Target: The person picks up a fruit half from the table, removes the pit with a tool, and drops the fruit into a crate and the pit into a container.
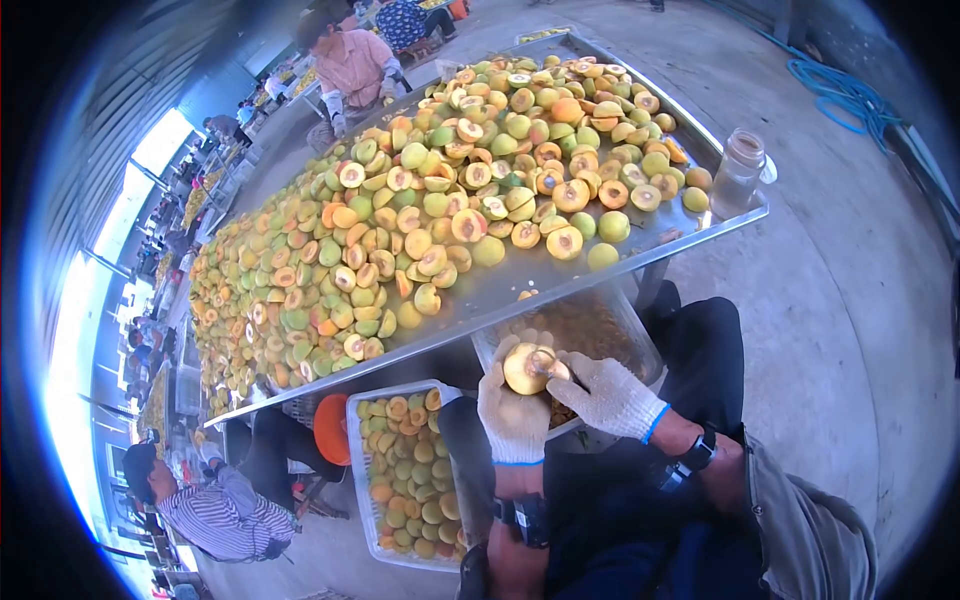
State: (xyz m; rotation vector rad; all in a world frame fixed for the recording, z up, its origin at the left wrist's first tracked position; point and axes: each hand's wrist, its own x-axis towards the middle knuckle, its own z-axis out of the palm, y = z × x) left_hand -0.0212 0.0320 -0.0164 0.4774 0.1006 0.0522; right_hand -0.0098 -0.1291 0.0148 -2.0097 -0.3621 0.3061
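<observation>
The step in hand seems to be the removing of a stone from a cut fruit; the left hand [514, 412], in a pale glove, is curled around a fruit half [521, 372] and grasps it with the cut face upward; the right hand [612, 396], gloved also, has its fingertips gathered at the brownish stone [541, 362], but whether it grips this stone or a small tool I cannot tell; the fruit half is in front of the body, above a tub [641, 336] with brown contents, and near the edge of the metal desk [470, 305], on which many cut fruits [417, 243] are heaped; a white crate [362, 490] of fruit halves stands at the left side; in my judgement, the next move calls for a firm left palm and a careful pull of the right fingertips, so that the stone comes free and the soft flesh is not torn.
</observation>
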